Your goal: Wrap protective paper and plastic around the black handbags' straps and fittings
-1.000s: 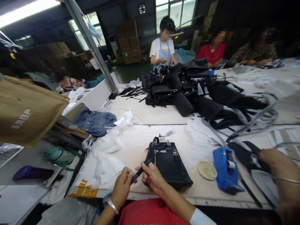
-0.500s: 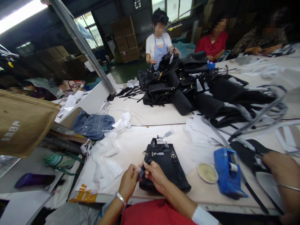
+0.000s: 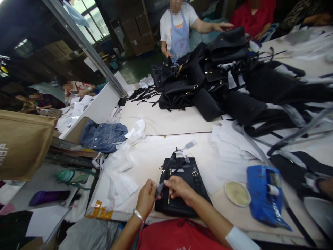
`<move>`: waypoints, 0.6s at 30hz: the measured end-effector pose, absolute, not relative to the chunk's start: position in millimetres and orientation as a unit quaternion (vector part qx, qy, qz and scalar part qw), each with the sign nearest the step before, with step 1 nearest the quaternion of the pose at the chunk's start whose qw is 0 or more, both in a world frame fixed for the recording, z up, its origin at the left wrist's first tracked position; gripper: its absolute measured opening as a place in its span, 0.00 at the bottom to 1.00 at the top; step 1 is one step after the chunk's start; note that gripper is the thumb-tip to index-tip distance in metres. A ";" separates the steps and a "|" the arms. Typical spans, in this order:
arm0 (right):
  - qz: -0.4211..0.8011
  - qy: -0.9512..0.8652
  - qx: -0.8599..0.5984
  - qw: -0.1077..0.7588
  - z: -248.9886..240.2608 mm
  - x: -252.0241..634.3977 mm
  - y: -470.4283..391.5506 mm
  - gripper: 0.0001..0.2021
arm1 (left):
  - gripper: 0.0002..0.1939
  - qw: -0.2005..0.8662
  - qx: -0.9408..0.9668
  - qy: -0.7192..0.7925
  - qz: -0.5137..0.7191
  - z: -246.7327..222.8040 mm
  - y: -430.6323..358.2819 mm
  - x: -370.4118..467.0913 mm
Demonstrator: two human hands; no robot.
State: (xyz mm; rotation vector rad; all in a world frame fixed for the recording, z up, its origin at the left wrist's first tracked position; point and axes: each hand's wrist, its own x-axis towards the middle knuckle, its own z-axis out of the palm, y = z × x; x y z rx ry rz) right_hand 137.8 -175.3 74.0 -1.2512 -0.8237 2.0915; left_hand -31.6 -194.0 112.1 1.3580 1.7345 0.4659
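A small black backpack (image 3: 201,194) with gold-coloured buckles lies on the table in front of me. My left hand (image 3: 147,197) is closed at its left edge, pinching a crumpled bit of clear plastic wrap (image 3: 159,188). Over the bag's front, my right hand (image 3: 179,188) is closed with thumb and forefinger together at the other end of that wrap. Part of a dark strap seems to lie under the wrap, but the fingers hide most of it. A pale tag (image 3: 190,143) sticks out beyond the bag's top handle.
A blue tape dispenser (image 3: 264,198) and a round dish (image 3: 237,193) stand to the right. White paper sheets (image 3: 231,149) lie behind them. Black bags (image 3: 179,92) are heaped across the table, where a co-worker (image 3: 179,33) stands. Left are tissue paper (image 3: 122,180) and a denim garment (image 3: 104,137).
My right hand has shifted slightly up and right, with the wrap still between my hands. The co-worker opposite has stretched an arm over the heap. The other person's hand at right has drawn back.
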 end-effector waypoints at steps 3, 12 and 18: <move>0.567 -0.563 -0.532 0.281 85.0 171.2 -144.0 0.14 | 0.11 0.418 0.544 0.702 0.192 111.9 -190.5 -35.9; 0.235 -0.908 -0.316 0.146 71.8 182.8 -50.1 0.08 | 0.11 0.382 0.567 0.713 0.155 121.4 -179.7 -31.9; 0.339 -0.897 -0.257 0.124 70.0 185.2 -39.5 0.09 | 0.10 0.337 0.601 0.715 0.119 115.8 -164.5 -28.2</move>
